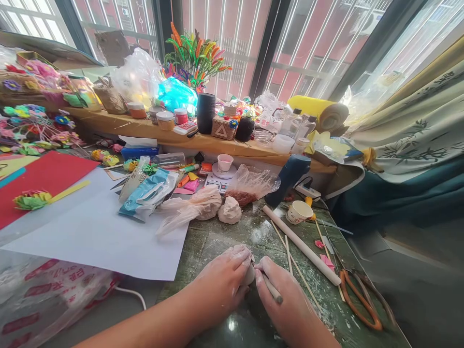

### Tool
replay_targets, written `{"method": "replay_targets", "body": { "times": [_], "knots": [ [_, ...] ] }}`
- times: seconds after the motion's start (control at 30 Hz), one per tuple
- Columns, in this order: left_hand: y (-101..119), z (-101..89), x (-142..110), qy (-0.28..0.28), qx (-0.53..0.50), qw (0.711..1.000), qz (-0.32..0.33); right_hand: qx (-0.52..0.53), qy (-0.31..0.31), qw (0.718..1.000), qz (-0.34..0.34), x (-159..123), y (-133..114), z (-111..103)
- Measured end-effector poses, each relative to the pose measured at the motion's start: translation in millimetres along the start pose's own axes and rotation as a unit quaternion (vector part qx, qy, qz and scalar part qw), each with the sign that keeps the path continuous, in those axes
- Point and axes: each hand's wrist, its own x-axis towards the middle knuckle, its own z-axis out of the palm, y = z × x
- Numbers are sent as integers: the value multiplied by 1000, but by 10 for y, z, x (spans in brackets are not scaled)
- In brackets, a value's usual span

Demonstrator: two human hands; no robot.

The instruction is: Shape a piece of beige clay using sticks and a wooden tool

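In the head view, my left hand (229, 271) is closed around a small piece of pale clay (250, 276), mostly hidden by the fingers. My right hand (278, 289) grips a slim tool with a light round handle (272, 291). Its tip end points toward the clay; whether it touches is hidden by my fingers. White dust coats both hands. Beyond them sits a larger lump of pale clay (229, 211), beside a crumpled plastic bag (197, 204). A rolling pin (301, 246) lies slantwise to the right, with thin wooden sticks (289, 253) alongside.
Scissors with orange-brown handles (362, 302) lie at the table's right edge. A paper cup (299, 212) stands behind the rolling pin. White paper (119, 241) and a blue packet (145, 195) lie to the left. A small scale (217, 183) carries a cup. Jars line the sill (250, 147).
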Motion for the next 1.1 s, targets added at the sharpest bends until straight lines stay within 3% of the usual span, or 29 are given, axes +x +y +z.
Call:
{"method": "replay_targets", "body": {
  "times": [0.07,0.23,0.73,0.9,1.1],
  "knots": [
    [0,6,-5,-1,1,1000,-2,-14,14,1000,-9,-43,30,23],
    [-29,46,-14,10,-4,1000,0,-8,-19,1000,-2,-50,6,-26],
    [-38,34,-22,-2,19,1000,8,-2,12,999,-45,-158,-98,-93],
    [-49,34,-17,-4,9,1000,7,10,-15,999,-37,-180,-147,-136],
    [-74,52,-19,-1,9,1000,7,-11,22,998,-65,-288,-153,-97]
  ]
}}
